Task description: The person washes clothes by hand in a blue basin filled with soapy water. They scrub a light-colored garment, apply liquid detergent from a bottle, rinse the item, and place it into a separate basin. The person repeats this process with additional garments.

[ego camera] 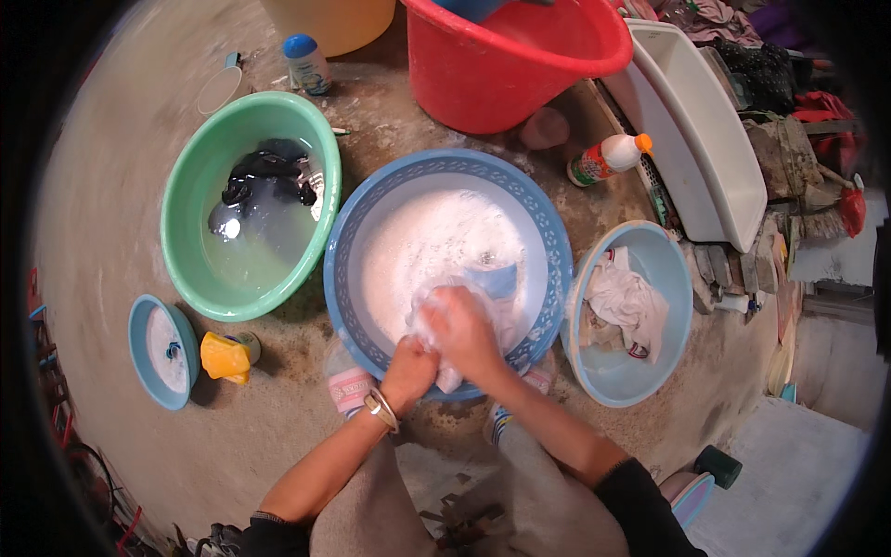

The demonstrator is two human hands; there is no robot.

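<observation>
A blue plastic basin (334,299) full of white suds stands on the floor between my feet. Over its near side, my left hand (412,372) and my right hand (459,324) are closed on a wet, soapy white cloth (449,376). The right hand is blurred and lies above and just right of the left. Part of the cloth hangs at the basin's near rim. A light blue patch of fabric (495,280) shows in the suds beside my right hand; whether it belongs to the same cloth I cannot tell.
To the left, a green basin (182,230) holds dark clothes in water. Near it are a small blue basin (139,355) and a yellow cloth (224,356). A light blue basin (679,313) with white clothes stands right. Beyond are a red bucket (452,83) and an orange-capped bottle (609,159).
</observation>
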